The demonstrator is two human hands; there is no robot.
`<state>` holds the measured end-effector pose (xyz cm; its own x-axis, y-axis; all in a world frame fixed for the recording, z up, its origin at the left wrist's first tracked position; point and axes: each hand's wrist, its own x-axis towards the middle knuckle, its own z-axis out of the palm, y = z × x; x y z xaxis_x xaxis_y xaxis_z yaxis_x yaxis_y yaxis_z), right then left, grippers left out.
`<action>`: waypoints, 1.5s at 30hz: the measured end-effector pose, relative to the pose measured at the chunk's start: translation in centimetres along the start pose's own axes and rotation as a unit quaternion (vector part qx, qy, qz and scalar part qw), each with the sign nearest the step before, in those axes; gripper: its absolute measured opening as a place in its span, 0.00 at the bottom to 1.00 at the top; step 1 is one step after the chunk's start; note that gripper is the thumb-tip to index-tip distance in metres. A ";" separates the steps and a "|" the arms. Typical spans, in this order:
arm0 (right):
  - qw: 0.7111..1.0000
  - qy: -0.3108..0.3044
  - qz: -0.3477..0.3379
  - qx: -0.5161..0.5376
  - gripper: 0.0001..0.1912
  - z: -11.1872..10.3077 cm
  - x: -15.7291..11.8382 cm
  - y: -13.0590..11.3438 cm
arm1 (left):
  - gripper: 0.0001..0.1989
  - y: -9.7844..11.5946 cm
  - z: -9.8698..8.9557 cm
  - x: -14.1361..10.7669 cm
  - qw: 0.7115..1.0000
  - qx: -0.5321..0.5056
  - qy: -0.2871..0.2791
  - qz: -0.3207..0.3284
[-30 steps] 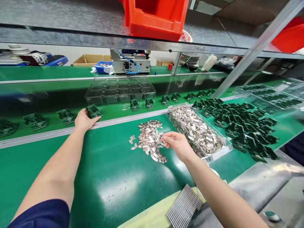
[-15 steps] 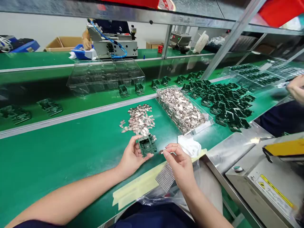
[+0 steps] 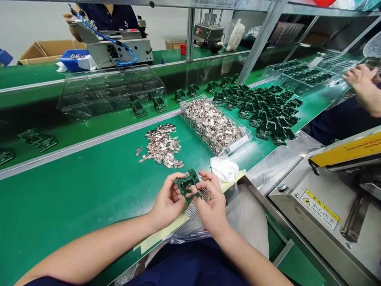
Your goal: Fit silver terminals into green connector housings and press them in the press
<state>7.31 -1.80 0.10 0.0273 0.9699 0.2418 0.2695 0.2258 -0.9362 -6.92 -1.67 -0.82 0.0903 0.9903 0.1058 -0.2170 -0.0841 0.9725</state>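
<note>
A green frame-like part (image 3: 188, 182) is held up over the near edge of the green surface (image 3: 89, 178), its opening facing the wearer. The left hand (image 3: 168, 200) has its grip pinched on the part's left side, thumb below and fingers behind. The right hand (image 3: 212, 200) is at the part's right side, thumb tip by the opening and fingers bent; whether its grip pinches anything there cannot be told.

Just beneath the hands, partly hidden, is a ribbed metallic piece (image 3: 193, 213), with pale yellow tape (image 3: 154, 237) along the edge. A crumpled white cloth (image 3: 224, 169) lies near the right hand. Beyond the part, small metal pieces (image 3: 163, 146) lie in a loose pile, and to their right a clear box (image 3: 235, 147) is filled with more of them. Further right spreads a dense group of green parts (image 3: 264, 109). Behind the metal strip (image 3: 98, 141), a clear compartmented tray (image 3: 101, 93) stands near several spaced-out parts. At far right is a co-worker's hand (image 3: 361, 81).
</note>
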 end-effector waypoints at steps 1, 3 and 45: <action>1.000 0.004 0.001 -0.003 0.03 0.1 -0.1 -0.1 | 0.26 0.0 0.0 0.0 1.000 0.001 -0.002 0.002; 1.000 0.014 0.007 -0.006 0.04 0.2 -0.1 -0.3 | 0.23 -0.2 0.0 -0.1 1.000 0.002 -0.006 0.007; 0.940 0.047 0.200 0.274 0.11 1.3 -1.1 0.2 | 0.13 -0.1 -0.1 -0.2 1.000 0.010 0.001 -0.012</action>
<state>6.07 -2.64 -0.72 0.1135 0.9806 -0.1596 -0.3161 -0.1167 -0.9415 -7.03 -1.82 -0.96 0.0922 0.9923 0.0827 -0.1945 -0.0635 0.9788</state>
